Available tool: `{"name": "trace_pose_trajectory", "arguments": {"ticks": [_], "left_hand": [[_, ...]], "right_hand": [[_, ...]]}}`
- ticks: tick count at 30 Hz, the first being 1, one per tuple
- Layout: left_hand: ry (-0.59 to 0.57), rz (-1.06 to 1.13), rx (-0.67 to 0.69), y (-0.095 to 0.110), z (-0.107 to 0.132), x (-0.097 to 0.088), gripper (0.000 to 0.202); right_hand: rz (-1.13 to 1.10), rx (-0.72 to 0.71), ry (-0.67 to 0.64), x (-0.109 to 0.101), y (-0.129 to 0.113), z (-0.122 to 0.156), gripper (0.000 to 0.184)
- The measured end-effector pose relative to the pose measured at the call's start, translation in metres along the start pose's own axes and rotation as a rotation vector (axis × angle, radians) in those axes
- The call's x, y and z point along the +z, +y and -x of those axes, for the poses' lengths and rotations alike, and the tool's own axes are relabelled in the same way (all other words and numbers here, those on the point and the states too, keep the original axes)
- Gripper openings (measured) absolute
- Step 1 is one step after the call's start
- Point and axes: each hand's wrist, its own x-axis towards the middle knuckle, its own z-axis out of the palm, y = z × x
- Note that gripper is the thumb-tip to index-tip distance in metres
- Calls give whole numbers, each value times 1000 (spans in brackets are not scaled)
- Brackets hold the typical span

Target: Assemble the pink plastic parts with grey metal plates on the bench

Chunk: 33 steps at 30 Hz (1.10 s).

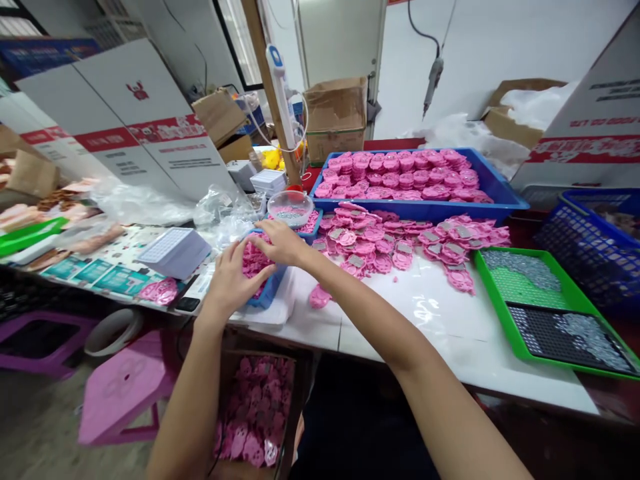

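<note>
Looks like mid-gathering: left hand (pixel 229 283) and right hand (pixel 283 244) both curl around pink plastic pieces (pixel 251 261) in the small blue tray (pixel 271 288) at the front edge of the surface (pixel 440 313).

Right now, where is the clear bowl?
In the head view, the clear bowl sits left of centre, beyond the right hand, at the foot of the wooden post, left of the blue crate.

Left hand (pixel 229 280) curled, right hand (pixel 281 244) arched, arms outstretched
</note>
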Motion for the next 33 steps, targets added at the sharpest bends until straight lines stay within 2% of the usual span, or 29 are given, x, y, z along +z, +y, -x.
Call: {"name": "trace_pose_trajectory", "arguments": {"ticks": [2, 4, 9, 14, 20, 25, 29, 33], "left_hand": [[-12, 23, 15, -2, -3, 0, 83], [-15, 40, 14, -3, -4, 0, 80], [-24, 62, -19, -10, -5, 3, 80], [-7, 127, -60, -11, -11, 2, 76], [63, 149, -108, 0, -13, -4, 58], [131, 197, -150, 6, -14, -7, 44], [165, 244, -267, 13, -21, -5, 34], [197, 317, -359, 17, -28, -1, 35]], "right_hand": [[17, 23, -96, 9, 2, -18, 30], [-7, 25, -142, 14, 3, -21, 33], [-64, 45, -52, 19, -2, -12, 27], [0, 155, -103, 19, -15, -19, 33], [22, 311, -50, 31, -36, -25, 44], [-28, 405, -4, 34, -41, -28, 41], [-130, 431, 45, 32, -40, -29, 42], [-171, 476, 111, 33, -40, -31, 45]]}}
